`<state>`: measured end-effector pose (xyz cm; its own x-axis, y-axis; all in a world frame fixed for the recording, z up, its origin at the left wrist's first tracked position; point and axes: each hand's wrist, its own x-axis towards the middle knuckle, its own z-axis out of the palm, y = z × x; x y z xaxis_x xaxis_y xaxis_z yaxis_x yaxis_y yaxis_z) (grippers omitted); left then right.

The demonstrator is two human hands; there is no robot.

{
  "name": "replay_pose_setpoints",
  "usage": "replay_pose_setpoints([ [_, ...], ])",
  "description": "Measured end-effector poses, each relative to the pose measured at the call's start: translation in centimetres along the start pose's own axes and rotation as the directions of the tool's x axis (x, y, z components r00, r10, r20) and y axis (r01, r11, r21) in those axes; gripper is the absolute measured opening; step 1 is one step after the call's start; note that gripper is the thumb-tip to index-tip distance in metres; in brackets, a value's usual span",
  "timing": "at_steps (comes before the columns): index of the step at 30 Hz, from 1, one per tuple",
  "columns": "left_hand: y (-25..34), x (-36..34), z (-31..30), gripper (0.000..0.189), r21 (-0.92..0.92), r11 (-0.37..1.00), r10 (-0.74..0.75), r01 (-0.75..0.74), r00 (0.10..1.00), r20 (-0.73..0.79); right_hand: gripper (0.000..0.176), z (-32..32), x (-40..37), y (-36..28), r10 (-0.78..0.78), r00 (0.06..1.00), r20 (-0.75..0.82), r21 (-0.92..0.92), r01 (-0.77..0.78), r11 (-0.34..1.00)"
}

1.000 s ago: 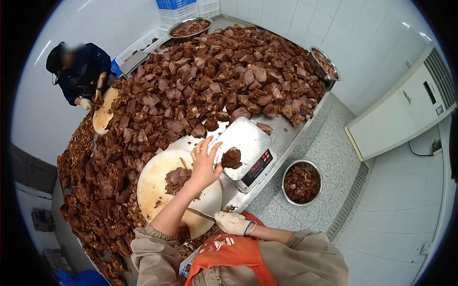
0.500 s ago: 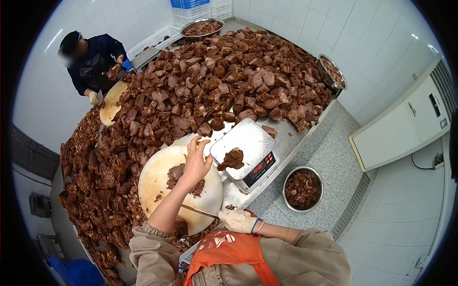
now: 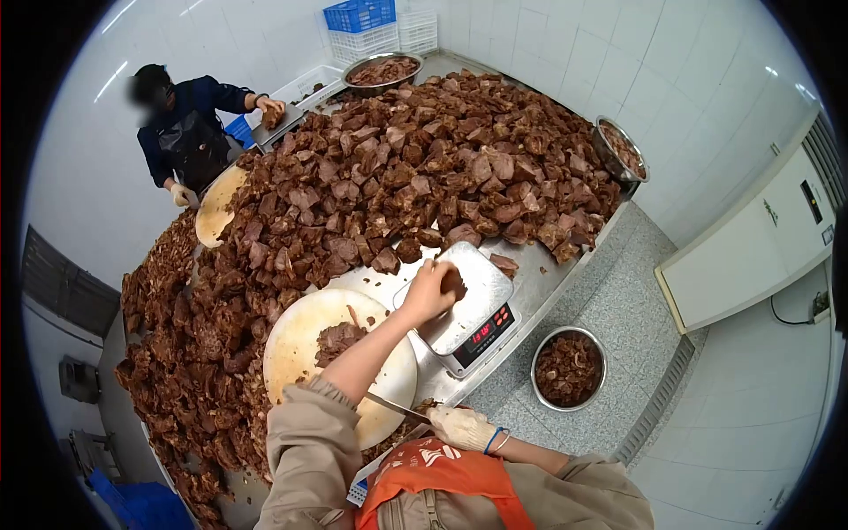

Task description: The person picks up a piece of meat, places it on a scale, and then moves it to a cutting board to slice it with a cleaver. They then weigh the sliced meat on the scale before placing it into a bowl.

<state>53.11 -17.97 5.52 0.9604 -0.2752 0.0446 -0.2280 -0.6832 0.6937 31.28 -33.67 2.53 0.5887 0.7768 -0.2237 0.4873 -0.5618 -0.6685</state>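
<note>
Half a second ago the bare left hand (image 3: 430, 291) was spread above the round pale cutting board (image 3: 296, 353). Now it has crossed to the pan of the square stainless-steel weighing scale (image 3: 479, 299), and its fingers are curled down around the dark brown chunk of cooked meat (image 3: 454, 283) that lay there untouched before. That piece sits on the near-left part of the pan, mostly covered by the hand, so the portion on the scale looks to be under adjustment, not settled; the red digits show, too small to read. The white-gloved right hand (image 3: 461, 427) stays low by the orange apron, closed on the handle of a thin steel knife (image 3: 397, 406) whose blade points across the board's near edge. A small mound of sliced meat (image 3: 338, 338) rests on the board. Beyond both rises the huge heap of brown meat chunks (image 3: 424, 168) covering the steel table. A round steel bowl of meat (image 3: 570, 368) stands on the speckled floor to the right, and a co-worker in dark clothes (image 3: 190, 132) works at the far end
</note>
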Motion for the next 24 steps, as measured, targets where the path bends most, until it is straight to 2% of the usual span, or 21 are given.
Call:
replay_pose_setpoints([
  [1,0.2,3.0,-0.5,0.052,-0.16,0.987,-0.031,0.003,0.985,-0.172,0.02,0.2,-0.2,-0.1,-0.01,1.0,0.015,0.0,0.01,1.0],
  [2,2.2,5.6,-3.2,0.052,-0.395,0.913,-0.192,0.108,0.965,-0.18,0.019,0.2,-0.1,-0.1,0.002,0.999,-0.032,-0.032,-0.003,0.999],
  [3,4.9,6.7,-6.9,0.054,-0.457,0.884,-0.243,0.097,0.931,-0.272,0.018,0.1,0.1,0.0,0.007,0.997,-0.075,-0.063,-0.012,0.998],
  [4,3.9,7.6,-9.4,0.056,-0.373,0.927,-0.118,-0.046,0.907,-0.405,0.017,0.6,0.1,0.6,-0.054,0.996,-0.075,-0.097,0.046,0.994],
  [6,3.8,4.1,-16.8,0.05,-0.251,0.964,-0.001,-0.088,0.941,-0.337,0.016,1.2,0.3,1.7,0.037,0.999,0.029,0.118,-0.04,0.992],
  [7,3.2,0.5,-20.0,0.045,-0.163,0.982,0.046,-0.099,0.951,-0.304,0.017,-0.1,0.6,0.5,-0.057,0.997,-0.056,0.081,0.061,0.995],
  [8,1.0,-3.7,-22.0,0.044,-0.062,0.998,0.002,-0.02,0.959,-0.282,0.019,-0.6,1.1,0.1,0.018,0.999,0.03,0.096,-0.021,0.995],
  [9,-0.9,-8.1,-23.8,0.044,0.035,0.998,-0.033,0.043,0.967,-0.251,0.019,0.0,1.3,0.1,0.011,0.996,-0.092,0.096,-0.002,0.995],
  [10,-2.3,-13.6,-24.4,0.043,0.125,0.966,-0.193,0.228,0.951,-0.243,0.02,-0.2,1.9,-0.3,0.045,0.998,-0.052,0.059,-0.042,0.997],
  [11,-5.6,-19.2,-23.6,0.047,0.243,0.873,-0.389,0.424,0.904,-0.179,0.017,0.4,2.4,-0.3,0.017,0.996,-0.093,0.074,-0.01,0.997],
  [12,-8.5,-25.5,-21.4,0.053,0.298,0.721,-0.603,0.626,0.778,-0.176,0.014,0.7,2.9,-0.1,-0.001,0.989,-0.147,0.082,0.014,0.997],
  [13,-8.7,-30.5,-19.8,0.06,0.22,0.544,-0.824,0.81,0.565,-0.043,0.014,1.1,3.4,0.3,-0.001,0.993,-0.12,0.101,0.013,0.995],
  [14,-10.0,-35.3,-17.1,0.065,0.053,0.339,-0.938,0.939,0.334,0.088,0.014,1.4,4.0,0.6,-0.012,0.994,-0.109,0.097,0.022,0.995],
  [15,-12.8,-39.6,-13.6,0.067,-0.128,0.145,-0.935,0.981,0.178,0.308,0.013,1.8,4.5,0.8,-0.07,0.99,-0.122,0.081,0.08,0.993],
  [16,-13.2,-42.2,-9.3,0.066,-0.458,-0.034,-0.926,0.888,0.144,0.349,0.013,2.0,5.0,0.8,-0.127,0.983,-0.133,0.063,0.137,0.989],
  [17,-12.8,-43.9,-5.7,0.064,-0.712,-0.225,-0.907,0.665,0.125,0.402,0.013,1.7,5.4,-0.1,-0.107,0.986,-0.128,0.084,0.118,0.989],
  [19,-12.4,-43.6,-1.3,0.063,-0.909,-0.217,-0.962,0.356,0.077,0.26,0.014,1.9,6.2,-0.6,-0.133,0.985,-0.108,0.081,0.142,0.987],
  [20,-12.5,-43.4,-0.9,0.065,-0.952,-0.269,-0.931,0.146,0.213,0.296,0.015,1.8,6.4,-0.8,-0.156,0.982,-0.109,0.084,0.165,0.983],
  [22,-11.5,-42.4,0.2,0.069,-0.985,-0.17,-0.954,0.035,0.246,0.173,0.018,1.9,6.6,-1.7,-0.116,0.99,-0.084,0.03,0.119,0.992],
  [23,-12.3,-42.5,1.3,0.087,-0.987,-0.084,-0.964,0.135,0.239,0.115,0.016,1.9,6.7,-2.2,-0.092,0.992,-0.082,0.009,0.093,0.996],
  [24,-12.5,-42.4,1.7,0.087,-0.987,-0.087,-0.962,0.133,0.245,0.118,0.014,1.9,6.7,-2.5,-0.065,0.994,-0.084,-0.012,0.064,0.998],
])
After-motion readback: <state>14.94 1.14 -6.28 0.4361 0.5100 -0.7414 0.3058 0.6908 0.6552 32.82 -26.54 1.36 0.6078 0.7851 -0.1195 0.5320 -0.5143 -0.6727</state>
